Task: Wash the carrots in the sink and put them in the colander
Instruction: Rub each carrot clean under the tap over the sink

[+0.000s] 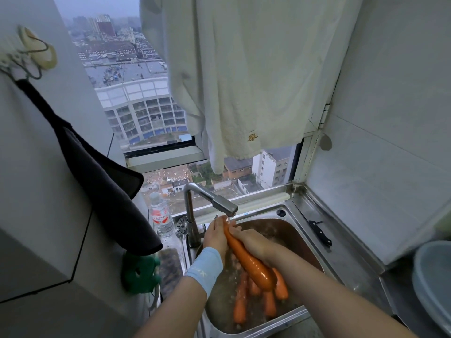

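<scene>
Tiny high-rise kitchen corner, window with a pale towel [244, 76] hanging over it, and a steel sink [305, 230] in the lower middle of the frame. Both hands are on one big carrot [251, 259] under the running faucet [219, 203]. The left hand [216, 234] curls round the thin tip right at the spout, and the right hand [251, 240] wraps over the middle.

The carrot's long axis runs diagonally, tip toward the upper left at the water, fat end pointing lower right toward the camera, poking out past the right hand's fingers. A bunch of other carrots [244, 303] sit in the murky water just below it.

My guess: scrubbing stage, early going. A bluish round basin [429, 276] at the right edge might be the colander, can't tell. If so, the right hand is nearer for the drop-off.
</scene>
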`<state>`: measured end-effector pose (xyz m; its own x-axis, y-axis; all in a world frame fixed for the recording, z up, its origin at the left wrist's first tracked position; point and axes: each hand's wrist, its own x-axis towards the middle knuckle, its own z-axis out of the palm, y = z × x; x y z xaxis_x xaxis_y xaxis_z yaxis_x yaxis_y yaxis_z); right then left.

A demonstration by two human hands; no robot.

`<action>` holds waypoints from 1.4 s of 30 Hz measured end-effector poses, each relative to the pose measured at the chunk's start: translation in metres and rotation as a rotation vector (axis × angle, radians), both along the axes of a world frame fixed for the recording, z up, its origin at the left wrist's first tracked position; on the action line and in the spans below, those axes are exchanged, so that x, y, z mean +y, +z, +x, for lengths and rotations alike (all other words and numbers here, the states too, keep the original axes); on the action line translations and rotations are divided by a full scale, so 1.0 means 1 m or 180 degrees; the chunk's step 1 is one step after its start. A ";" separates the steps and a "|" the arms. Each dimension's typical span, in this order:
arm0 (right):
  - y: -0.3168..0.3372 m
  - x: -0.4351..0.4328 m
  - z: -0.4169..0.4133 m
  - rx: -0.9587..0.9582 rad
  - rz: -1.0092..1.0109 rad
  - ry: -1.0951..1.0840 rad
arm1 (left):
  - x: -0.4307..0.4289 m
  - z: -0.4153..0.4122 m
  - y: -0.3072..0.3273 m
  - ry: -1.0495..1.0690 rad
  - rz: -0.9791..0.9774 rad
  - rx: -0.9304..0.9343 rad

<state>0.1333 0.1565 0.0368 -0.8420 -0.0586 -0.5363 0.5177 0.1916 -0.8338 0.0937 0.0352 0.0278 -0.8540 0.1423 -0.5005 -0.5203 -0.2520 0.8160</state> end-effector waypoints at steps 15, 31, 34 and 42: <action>-0.005 -0.011 -0.005 0.0201 0.0945 -0.0153 | -0.001 -0.013 0.005 -0.0163 -0.0599 -0.0075; -0.004 -0.008 -0.013 -0.0073 0.1239 0.0014 | -0.001 -0.021 -0.008 -0.0120 -0.0916 -0.0080; -0.005 -0.009 -0.015 -0.0024 0.0951 0.0013 | -0.007 -0.020 -0.006 -0.0202 -0.0519 -0.0167; -0.002 -0.019 -0.019 0.0124 0.0670 0.0040 | -0.009 -0.009 -0.011 -0.0301 -0.0296 0.0144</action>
<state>0.1140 0.1371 0.0346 -0.8622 0.0406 -0.5049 0.4824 0.3698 -0.7941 0.0847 0.0264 0.0172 -0.8610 0.1779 -0.4765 -0.5001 -0.1257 0.8568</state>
